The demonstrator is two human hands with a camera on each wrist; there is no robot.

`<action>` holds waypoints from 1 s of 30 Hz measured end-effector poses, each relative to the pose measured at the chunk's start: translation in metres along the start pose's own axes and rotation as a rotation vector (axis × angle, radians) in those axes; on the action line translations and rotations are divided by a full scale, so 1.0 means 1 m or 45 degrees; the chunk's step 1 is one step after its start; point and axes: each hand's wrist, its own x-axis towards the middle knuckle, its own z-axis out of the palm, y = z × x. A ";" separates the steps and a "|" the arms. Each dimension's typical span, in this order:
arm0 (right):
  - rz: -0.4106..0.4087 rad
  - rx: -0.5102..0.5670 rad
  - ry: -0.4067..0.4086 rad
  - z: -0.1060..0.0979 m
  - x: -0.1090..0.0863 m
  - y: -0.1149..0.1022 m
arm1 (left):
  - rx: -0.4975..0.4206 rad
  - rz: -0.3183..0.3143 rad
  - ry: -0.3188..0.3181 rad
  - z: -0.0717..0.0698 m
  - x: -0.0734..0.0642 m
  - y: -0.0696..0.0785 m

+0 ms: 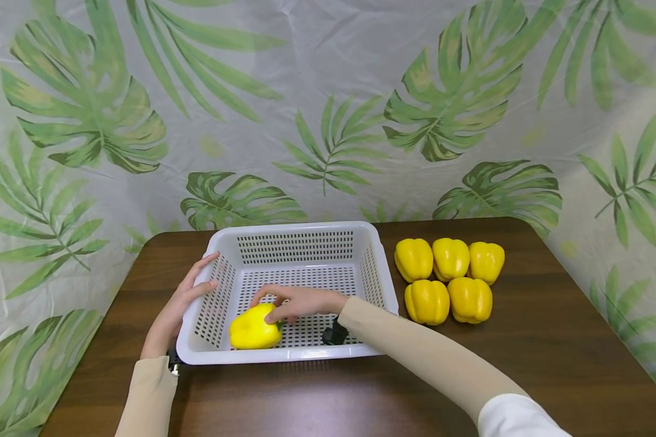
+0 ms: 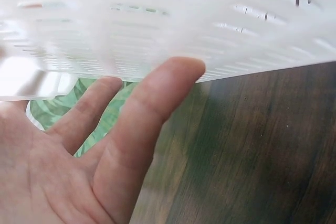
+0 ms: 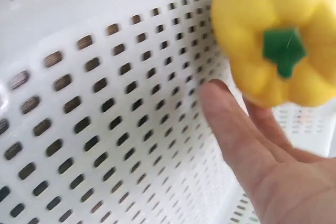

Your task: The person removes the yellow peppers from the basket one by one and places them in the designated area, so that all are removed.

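A white perforated plastic basket sits on the wooden table. Inside, at its front left corner, lies a yellow bell pepper, its green stem turned toward the right wrist. My right hand reaches into the basket, fingers loosely bent beside the pepper; in the right wrist view the thumb stands apart from the pepper's edge. At the basket's left side rests my left hand, fingers extended toward the rim. Its palm and outstretched fingers show against the basket wall in the left wrist view.
Several more yellow bell peppers stand in two rows on the table, right of the basket. Behind the table hangs a leaf-patterned cloth. The right forearm crosses over the basket's front right rim.
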 end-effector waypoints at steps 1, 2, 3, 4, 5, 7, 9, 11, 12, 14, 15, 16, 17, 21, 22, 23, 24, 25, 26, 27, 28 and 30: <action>0.002 0.013 0.012 -0.001 -0.001 0.000 | -0.002 0.000 -0.002 0.000 0.000 0.000; 0.002 0.026 0.023 -0.001 -0.001 0.000 | -0.003 0.001 -0.003 0.000 0.000 0.000; -0.004 0.037 0.032 -0.002 -0.001 -0.001 | -0.002 0.001 -0.004 0.000 0.000 0.000; -0.010 0.049 0.043 -0.003 -0.002 -0.001 | -0.004 0.004 -0.006 0.000 0.000 -0.001; -0.014 0.060 0.055 -0.003 -0.002 -0.001 | -0.002 0.006 -0.005 0.000 0.000 -0.001; -0.032 0.093 0.075 -0.005 -0.002 -0.001 | 0.006 0.010 -0.001 0.000 0.001 -0.001; -0.050 0.110 0.108 -0.006 -0.002 -0.002 | 0.010 0.013 0.002 0.000 0.001 -0.001; -0.069 0.114 0.143 -0.007 -0.003 -0.004 | 0.011 0.016 0.005 0.000 0.002 0.000; -0.078 0.116 0.156 -0.008 -0.004 -0.005 | 0.010 0.017 0.006 0.000 0.002 0.000; -0.093 0.117 0.186 -0.009 -0.005 -0.007 | 0.007 0.022 0.006 -0.001 0.002 -0.001; -0.100 0.117 0.199 -0.010 -0.007 -0.009 | 0.010 0.025 0.007 -0.001 0.002 -0.001; -0.106 0.122 0.211 -0.011 -0.008 -0.010 | 0.011 0.028 0.007 -0.001 0.002 -0.001; -0.109 0.120 0.226 -0.012 -0.009 -0.011 | 0.013 0.029 0.008 -0.001 0.002 0.000; -0.111 0.141 0.272 -0.016 -0.013 -0.014 | 0.024 0.026 0.013 -0.001 0.002 0.000; -0.109 0.143 0.283 -0.017 -0.014 -0.014 | 0.023 0.023 0.012 0.000 0.002 0.000; -0.110 0.155 0.289 -0.019 -0.015 -0.014 | 0.024 0.020 0.012 0.000 0.002 0.000; -0.109 0.175 0.293 -0.019 -0.016 -0.015 | 0.024 0.018 0.012 0.000 0.002 0.000; -0.105 0.182 0.301 -0.020 -0.018 -0.016 | 0.023 0.017 0.012 0.000 0.002 0.000; -0.104 0.192 0.307 -0.021 -0.019 -0.017 | 0.022 0.015 0.012 0.000 0.001 0.000; -0.102 0.204 0.311 -0.021 -0.021 -0.019 | 0.019 0.013 0.011 0.000 0.001 0.000; -0.103 0.211 0.315 -0.022 -0.023 -0.020 | 0.017 0.011 0.012 0.000 0.001 0.000; -0.106 0.219 0.323 -0.022 -0.026 -0.023 | 0.016 0.009 0.013 0.000 0.001 0.000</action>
